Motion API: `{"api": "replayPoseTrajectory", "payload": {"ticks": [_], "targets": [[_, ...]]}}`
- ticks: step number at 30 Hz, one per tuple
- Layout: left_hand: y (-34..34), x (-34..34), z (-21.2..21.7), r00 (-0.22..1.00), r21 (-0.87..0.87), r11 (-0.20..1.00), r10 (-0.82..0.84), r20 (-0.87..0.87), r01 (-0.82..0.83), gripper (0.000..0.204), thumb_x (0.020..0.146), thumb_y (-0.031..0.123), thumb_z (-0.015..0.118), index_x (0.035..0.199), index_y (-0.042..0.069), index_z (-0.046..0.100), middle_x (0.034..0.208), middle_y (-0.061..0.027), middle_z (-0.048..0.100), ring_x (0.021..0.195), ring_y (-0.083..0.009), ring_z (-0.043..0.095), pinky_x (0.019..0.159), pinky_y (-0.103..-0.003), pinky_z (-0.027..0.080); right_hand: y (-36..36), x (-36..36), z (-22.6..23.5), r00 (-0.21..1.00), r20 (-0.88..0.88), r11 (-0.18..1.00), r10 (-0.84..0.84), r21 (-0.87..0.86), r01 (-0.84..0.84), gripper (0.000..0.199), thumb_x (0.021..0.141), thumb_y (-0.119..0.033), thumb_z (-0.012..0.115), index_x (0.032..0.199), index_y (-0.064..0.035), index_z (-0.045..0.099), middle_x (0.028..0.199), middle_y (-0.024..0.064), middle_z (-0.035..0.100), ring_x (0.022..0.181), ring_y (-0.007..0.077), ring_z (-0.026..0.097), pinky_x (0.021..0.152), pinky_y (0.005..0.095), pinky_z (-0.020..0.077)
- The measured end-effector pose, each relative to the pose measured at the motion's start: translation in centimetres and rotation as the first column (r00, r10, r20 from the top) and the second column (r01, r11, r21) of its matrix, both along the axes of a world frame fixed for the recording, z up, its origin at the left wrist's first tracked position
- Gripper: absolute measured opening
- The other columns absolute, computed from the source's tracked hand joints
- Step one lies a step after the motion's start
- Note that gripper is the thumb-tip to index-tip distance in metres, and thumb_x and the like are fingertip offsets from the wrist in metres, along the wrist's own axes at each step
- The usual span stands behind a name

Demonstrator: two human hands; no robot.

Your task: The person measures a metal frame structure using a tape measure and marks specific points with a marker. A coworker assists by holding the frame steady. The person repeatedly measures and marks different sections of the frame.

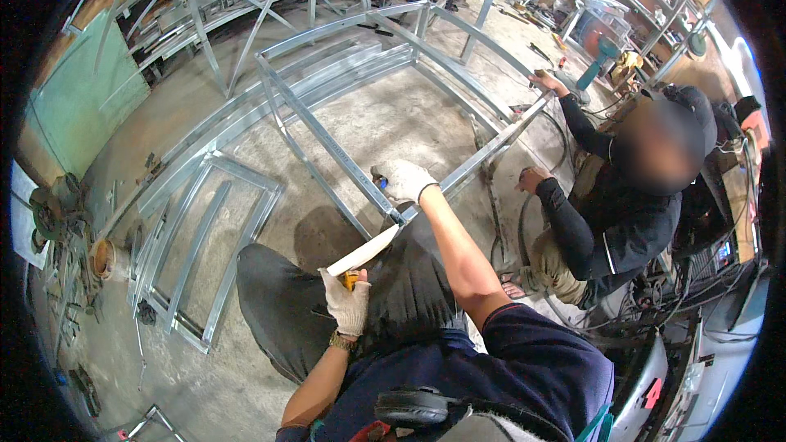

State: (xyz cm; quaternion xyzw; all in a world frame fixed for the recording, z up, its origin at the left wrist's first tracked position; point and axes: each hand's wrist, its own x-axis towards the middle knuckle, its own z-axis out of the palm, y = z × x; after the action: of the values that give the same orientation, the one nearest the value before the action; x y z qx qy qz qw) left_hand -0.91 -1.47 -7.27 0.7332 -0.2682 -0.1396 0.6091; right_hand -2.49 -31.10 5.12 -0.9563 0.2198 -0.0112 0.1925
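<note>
My left hand point(346, 301), in a white work glove, grips a yellow tape measure point(350, 280) near my lap. Its white blade point(363, 251) runs up and right to the corner joint of a galvanised steel frame point(315, 127). My right hand point(403, 180), also gloved, presses on that joint and holds the blade's end, with something small and blue under the fingers. The frame is made of square tubes and stands low over the concrete floor. I am crouching, dark trousers below my arms.
A second person point(610, 213) in dark long sleeves squats at the right, one hand on the frame's far rail point(508, 135). A curved steel frame point(205, 245) lies flat on the left. More steel frames stand behind; cables and tools crowd the right side.
</note>
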Motion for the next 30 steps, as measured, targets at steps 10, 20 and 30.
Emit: {"api": "replayPoseTrajectory", "payload": {"ticks": [10,20,30], "targets": [[-0.4,0.2,-1.6,0.996,0.07,0.996,0.055,0.073,-0.061,0.098,0.09,0.042,0.078,0.151,-0.017,0.027,0.12,-0.028,0.066,0.11,-0.0384,0.066,0.097,-0.042,0.051,0.0,0.1,-0.5,1.0,0.003,1.0,-0.026,-0.004,0.026,0.026,0.082,-0.018,0.06,0.106,-0.01,0.068,0.1,0.0231,0.071,0.095,0.0439,0.068,0.08,0.0503,0.0529],[-0.4,-0.1,-0.7,0.993,0.064,0.995,0.075,0.092,-0.081,0.099,0.089,0.039,0.079,0.152,-0.016,0.027,0.122,-0.0288,0.065,0.112,-0.0407,0.065,0.097,-0.044,0.051,-0.3,-0.1,-0.9,1.0,0.007,1.0,-0.008,-0.001,0.008,0.028,0.081,-0.02,0.062,0.107,-0.0103,0.069,0.101,0.0232,0.071,0.095,0.0445,0.067,0.081,0.0496,0.0534],[-0.1,-0.3,-1.8,0.982,0.073,0.992,0.094,0.164,-0.107,0.097,0.088,0.036,0.08,0.153,-0.014,0.027,0.126,-0.0296,0.063,0.114,-0.042,0.065,0.098,-0.044,0.051,-0.3,-0.2,-1.0,1.0,0.01,1.0,-0.025,0.011,0.025,0.027,0.083,-0.02,0.061,0.107,-0.0104,0.069,0.101,0.0226,0.071,0.096,0.0433,0.068,0.081,0.05,0.0531]]}}
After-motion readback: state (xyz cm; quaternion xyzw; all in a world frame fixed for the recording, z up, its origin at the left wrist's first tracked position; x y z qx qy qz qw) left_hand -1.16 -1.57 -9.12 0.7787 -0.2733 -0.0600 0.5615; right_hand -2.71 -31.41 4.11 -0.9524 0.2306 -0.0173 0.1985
